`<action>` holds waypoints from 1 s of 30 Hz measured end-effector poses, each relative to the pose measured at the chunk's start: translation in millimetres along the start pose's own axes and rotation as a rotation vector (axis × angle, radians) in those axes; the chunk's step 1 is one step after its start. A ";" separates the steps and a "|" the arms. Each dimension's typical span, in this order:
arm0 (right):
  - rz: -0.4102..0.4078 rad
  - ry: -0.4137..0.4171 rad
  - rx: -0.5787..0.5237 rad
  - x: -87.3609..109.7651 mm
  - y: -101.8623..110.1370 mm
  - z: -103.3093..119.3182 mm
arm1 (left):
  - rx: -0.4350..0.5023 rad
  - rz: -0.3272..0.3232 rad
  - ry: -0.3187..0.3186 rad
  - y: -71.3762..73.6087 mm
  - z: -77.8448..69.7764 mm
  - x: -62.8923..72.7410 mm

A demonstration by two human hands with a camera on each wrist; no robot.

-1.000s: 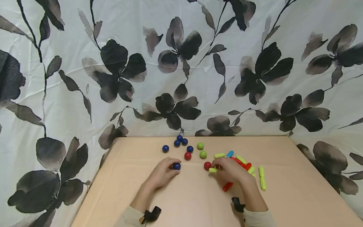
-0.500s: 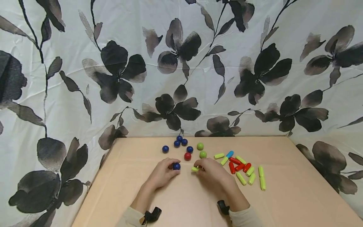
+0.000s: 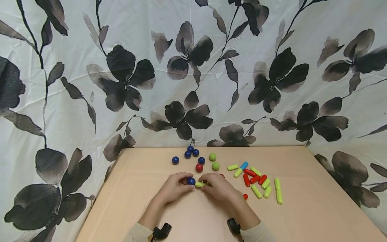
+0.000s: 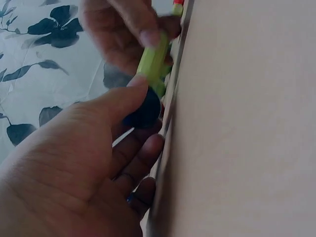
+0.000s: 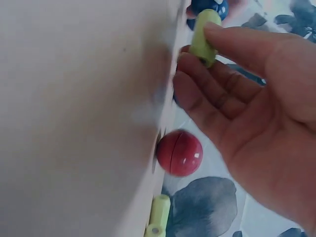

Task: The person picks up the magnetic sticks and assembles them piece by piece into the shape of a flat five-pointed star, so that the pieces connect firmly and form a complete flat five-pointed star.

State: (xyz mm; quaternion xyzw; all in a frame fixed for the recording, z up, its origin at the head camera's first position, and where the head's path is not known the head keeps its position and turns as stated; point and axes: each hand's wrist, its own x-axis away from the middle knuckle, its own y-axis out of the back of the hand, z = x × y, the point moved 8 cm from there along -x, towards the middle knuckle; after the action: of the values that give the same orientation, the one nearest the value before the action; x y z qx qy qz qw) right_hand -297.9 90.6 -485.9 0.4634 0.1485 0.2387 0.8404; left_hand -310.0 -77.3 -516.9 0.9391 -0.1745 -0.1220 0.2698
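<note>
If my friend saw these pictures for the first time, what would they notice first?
Probably the big black flowers on the white cloth behind the table. Next, the left hand holding a blue ball and the right hand a yellow-green stick close to it. Then, farther right on the table, bright red sticks among more yellow-green ones.

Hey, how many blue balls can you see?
6: the blue ball held in the left hand; three others bunched at the back; another just behind a red ball; and a lone one left of the bunch. More may be hidden.
</note>
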 end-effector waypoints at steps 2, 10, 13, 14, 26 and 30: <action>0.003 -0.008 -0.013 -0.8 -1.9 -2.5 | 0.009 0.005 0.003 -2.0 0.3 -0.7; 0.001 -0.036 -0.038 -3.5 -4.6 -8.6 | 0.024 -0.010 0.039 -1.3 3.1 -1.6; 0.004 -0.043 -0.079 -3.5 -5.8 -7.4 | 0.086 -0.053 0.057 1.1 3.1 -1.4; 0.008 -0.042 -0.104 -3.5 -6.4 -6.5 | 0.126 -0.069 0.062 1.3 3.0 -1.3; 0.043 -0.054 -0.293 -0.4 -5.1 -4.4 | 0.388 -0.089 0.079 -12.0 -4.7 -1.8; -0.016 -0.080 -0.263 6.7 13.3 -13.3 | 0.378 -0.136 0.088 -8.0 -4.5 -2.3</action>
State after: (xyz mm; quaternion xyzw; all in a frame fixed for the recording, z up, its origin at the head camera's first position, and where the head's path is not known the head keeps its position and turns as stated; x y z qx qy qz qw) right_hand -302.0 109.7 -481.8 0.3572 0.0859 0.2310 0.9009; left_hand -308.5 -68.1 -517.3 0.9870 -0.1185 -0.0640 0.0873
